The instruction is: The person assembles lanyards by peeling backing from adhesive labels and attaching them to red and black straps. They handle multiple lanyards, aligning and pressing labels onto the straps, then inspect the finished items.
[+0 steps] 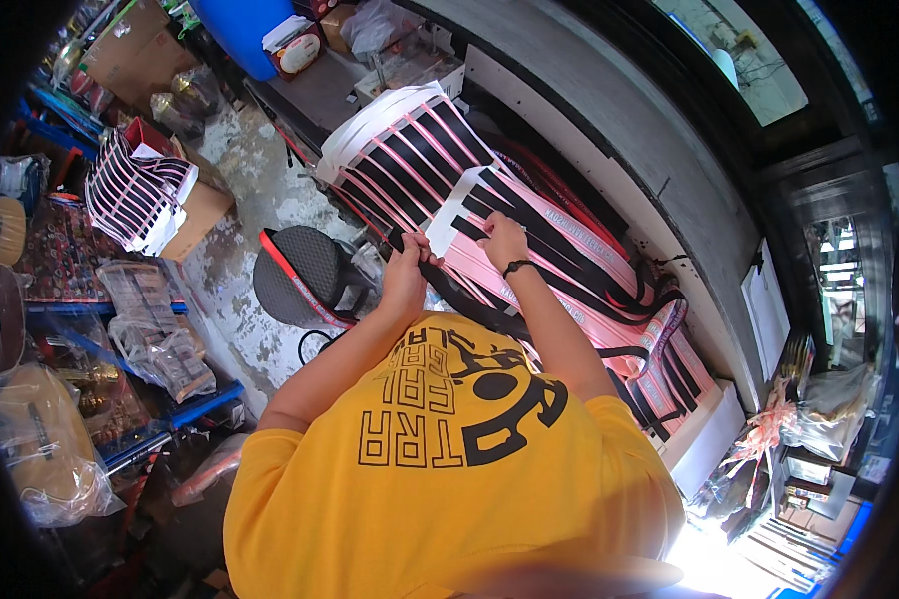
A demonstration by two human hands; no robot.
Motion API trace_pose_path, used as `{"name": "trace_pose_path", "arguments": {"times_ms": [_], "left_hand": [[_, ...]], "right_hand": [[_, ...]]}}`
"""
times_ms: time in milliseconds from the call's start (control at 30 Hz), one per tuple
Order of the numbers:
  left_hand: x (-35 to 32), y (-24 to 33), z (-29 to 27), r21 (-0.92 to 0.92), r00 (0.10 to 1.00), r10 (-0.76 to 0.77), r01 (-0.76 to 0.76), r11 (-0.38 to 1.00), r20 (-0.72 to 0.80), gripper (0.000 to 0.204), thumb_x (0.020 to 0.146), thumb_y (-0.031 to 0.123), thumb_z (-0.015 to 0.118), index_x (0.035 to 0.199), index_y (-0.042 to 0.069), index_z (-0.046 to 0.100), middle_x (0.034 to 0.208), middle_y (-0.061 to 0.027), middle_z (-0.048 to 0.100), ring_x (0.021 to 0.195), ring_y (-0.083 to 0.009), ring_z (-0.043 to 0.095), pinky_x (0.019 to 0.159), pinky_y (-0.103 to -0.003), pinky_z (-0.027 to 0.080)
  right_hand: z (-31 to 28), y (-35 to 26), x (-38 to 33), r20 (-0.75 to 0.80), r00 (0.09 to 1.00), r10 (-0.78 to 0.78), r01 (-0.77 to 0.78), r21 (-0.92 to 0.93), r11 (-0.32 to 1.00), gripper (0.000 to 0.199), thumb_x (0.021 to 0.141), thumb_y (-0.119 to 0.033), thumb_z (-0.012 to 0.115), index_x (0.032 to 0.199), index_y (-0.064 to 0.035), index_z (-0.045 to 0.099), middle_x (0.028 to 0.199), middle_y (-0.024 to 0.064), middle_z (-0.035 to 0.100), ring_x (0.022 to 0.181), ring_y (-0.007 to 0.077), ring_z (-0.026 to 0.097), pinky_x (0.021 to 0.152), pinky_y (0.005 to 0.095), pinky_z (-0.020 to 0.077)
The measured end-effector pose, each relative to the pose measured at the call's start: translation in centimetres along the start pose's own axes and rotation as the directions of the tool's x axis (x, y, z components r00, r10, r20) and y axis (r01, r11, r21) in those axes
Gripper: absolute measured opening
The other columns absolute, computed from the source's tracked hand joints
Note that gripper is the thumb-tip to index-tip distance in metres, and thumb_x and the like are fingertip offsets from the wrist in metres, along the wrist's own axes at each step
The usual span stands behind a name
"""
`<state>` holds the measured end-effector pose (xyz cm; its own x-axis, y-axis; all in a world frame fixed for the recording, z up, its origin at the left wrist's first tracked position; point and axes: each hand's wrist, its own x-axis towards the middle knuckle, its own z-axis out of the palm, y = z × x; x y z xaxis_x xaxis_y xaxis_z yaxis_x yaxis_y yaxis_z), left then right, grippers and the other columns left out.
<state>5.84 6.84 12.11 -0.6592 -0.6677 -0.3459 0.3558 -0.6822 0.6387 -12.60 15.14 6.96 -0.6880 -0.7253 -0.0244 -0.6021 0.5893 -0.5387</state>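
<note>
A white paper-like strip (446, 228) lies slantwise across rows of pink and black ribbons (549, 240) on the bench in front of me. My left hand (406, 272) is closed at the strip's near left end, with fingertips pinched there. Over the ribbons, just right of the strip, my right hand (506, 244) has its fingers drawn together and pressed down; whatever is between them is hidden. A dark band circles that wrist. Farther off, a white sheet (370, 118) crosses the far ends of the ribbons. Toward the right, the ribbons bunch into loops (659, 329).
A dark padded stool (295, 275) with a red-edged strap stands left of the bench. Another ribbon bundle (140, 190) rests on a cardboard box (202, 215). Plastic-wrapped goods (45, 444) line the left. A grey ledge (609, 110) runs along the bench's far right side.
</note>
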Motion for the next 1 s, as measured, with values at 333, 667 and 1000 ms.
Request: {"name": "trace_pose_path", "arguments": {"times_ms": [333, 667, 1000], "left_hand": [[-0.7, 0.3, 1.3, 0.022, 0.996, 0.087, -0.088, 0.996, 0.036, 0.03, 0.1, 0.035, 0.044, 0.101, 0.006, 0.051, 0.08, -0.0002, 0.047, 0.077, -0.0131, 0.046, 0.079, -0.033, 0.045], [-1.2, 0.2, 2.3, 0.141, 1.0, 0.027, -0.028, 0.99, 0.006, 0.03, 0.099, 0.039, 0.046, 0.092, 0.01, 0.049, 0.079, 0.0024, 0.046, 0.073, -0.0073, 0.043, 0.072, -0.023, 0.039], [-1.2, -0.2, 2.2, 0.016, 0.981, 0.059, -0.063, 0.998, 0.183, 0.032, 0.102, 0.034, 0.04, 0.082, 0.009, 0.044, 0.078, -0.0013, 0.04, 0.075, -0.0151, 0.043, 0.078, -0.033, 0.041]], "right_hand": [[-6.0, -6.3, -4.2, 0.203, 0.975, -0.092, -0.131, 0.854, 0.504, 0.015, 0.078, -0.002, 0.072, 0.089, -0.0035, 0.063, 0.081, 0.0035, 0.064, 0.071, 0.0104, 0.06, 0.068, 0.0215, 0.0483], [-4.3, -7.5, -5.6, 0.222, 0.97, -0.101, -0.11, 0.767, 0.632, 0.021, 0.078, -0.006, 0.074, 0.09, -0.0042, 0.057, 0.077, 0.0038, 0.062, 0.068, 0.0092, 0.058, 0.063, 0.0239, 0.0471], [-1.5, 1.2, 1.7, -0.151, 0.985, -0.083, 0.068, -0.098, 0.993, 0.025, 0.07, -0.018, 0.078, 0.086, -0.0068, 0.063, 0.088, 0.0101, 0.063, 0.089, 0.0288, 0.06, 0.081, 0.04, 0.0469]]}}
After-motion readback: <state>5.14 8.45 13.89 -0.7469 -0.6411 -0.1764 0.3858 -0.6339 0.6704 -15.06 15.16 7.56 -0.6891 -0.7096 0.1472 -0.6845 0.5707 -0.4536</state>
